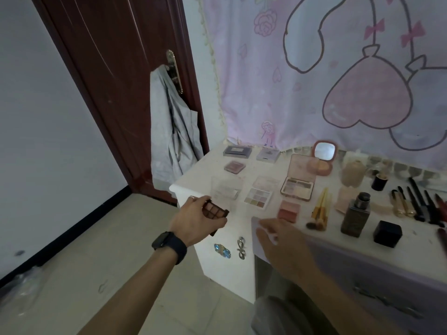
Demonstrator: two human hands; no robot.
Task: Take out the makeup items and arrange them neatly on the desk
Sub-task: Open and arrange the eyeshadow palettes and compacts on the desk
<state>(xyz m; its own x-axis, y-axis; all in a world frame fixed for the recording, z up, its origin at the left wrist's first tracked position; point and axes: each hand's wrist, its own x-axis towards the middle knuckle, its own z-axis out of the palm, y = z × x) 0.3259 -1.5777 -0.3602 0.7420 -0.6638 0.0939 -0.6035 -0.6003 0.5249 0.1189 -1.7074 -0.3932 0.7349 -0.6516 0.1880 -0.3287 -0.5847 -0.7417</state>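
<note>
Left hand (193,220) grips a dark brown grid palette (216,211) at the front-left corner of the desk (185,189), fingers curled round its edges. Right hand (280,245) hovers at the desk's front edge, fingers loosely spread, holding nothing. Farther back on the desk lie compacts (235,166), open eyeshadow palettes (258,198), brushes (319,211) and a brown bottle (355,216).

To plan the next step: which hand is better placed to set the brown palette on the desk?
Left: the left hand grips the palette at the desk corner; the right hand holds nothing.
</note>
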